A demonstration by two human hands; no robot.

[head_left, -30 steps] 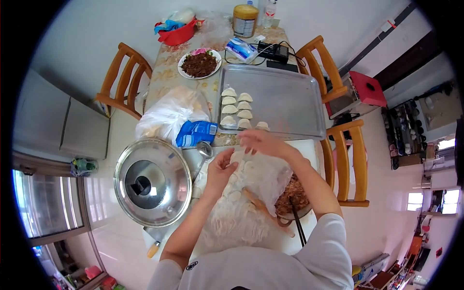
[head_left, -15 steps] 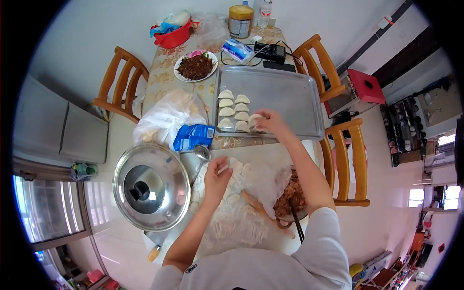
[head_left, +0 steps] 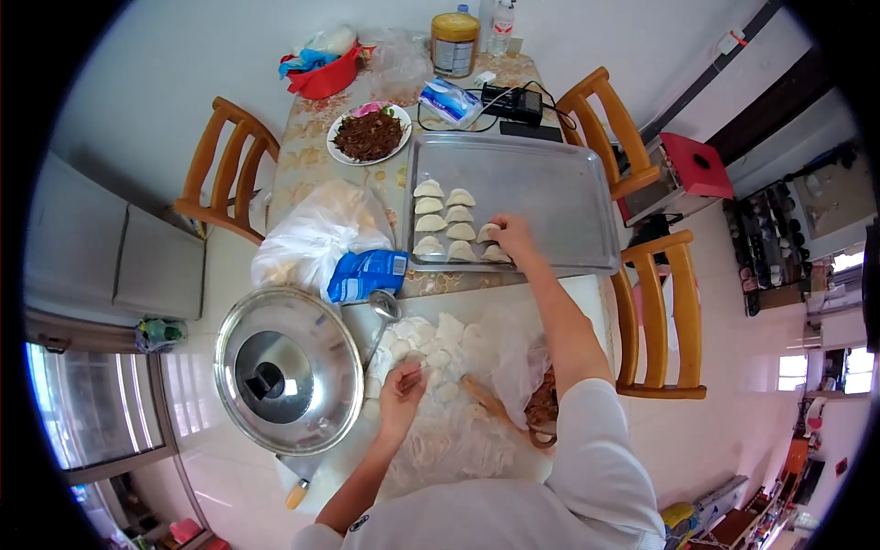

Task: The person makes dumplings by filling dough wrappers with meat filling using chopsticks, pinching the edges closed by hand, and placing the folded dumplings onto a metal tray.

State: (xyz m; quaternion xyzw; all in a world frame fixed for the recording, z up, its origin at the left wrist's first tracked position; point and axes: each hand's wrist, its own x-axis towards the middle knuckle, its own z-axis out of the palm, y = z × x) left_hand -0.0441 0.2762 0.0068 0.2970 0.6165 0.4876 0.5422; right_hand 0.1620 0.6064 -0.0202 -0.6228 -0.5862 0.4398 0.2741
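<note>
On the metal tray (head_left: 559, 197), folded dumplings (head_left: 429, 224) sit in columns at the left side. My right hand (head_left: 513, 240) pinches a dumpling (head_left: 489, 233) in the third column, just above another dumpling (head_left: 496, 254). Over the floury board, my left hand (head_left: 401, 391) is closed, its fingertips at the edge of a dumpling wrapper among the pile of round wrappers (head_left: 444, 344). A bowl of meat filling (head_left: 544, 403) is partly covered by my right arm and a clear plastic bag (head_left: 513, 367). A wooden rolling pin (head_left: 486, 399) lies beside the bowl.
At the left stand a large pot lid (head_left: 289, 367), a metal spoon (head_left: 385, 305), a blue packet (head_left: 367, 275) and a white bag (head_left: 325, 229). Behind are a plate of brown food (head_left: 369, 135), a red basket (head_left: 328, 78) and tissues (head_left: 449, 101). Chairs (head_left: 658, 316) flank the table.
My left hand has come down onto the wrappers and its fingers have closed. My right hand has stayed at the third column of dumplings, shifting slightly. The view has tilted a little.
</note>
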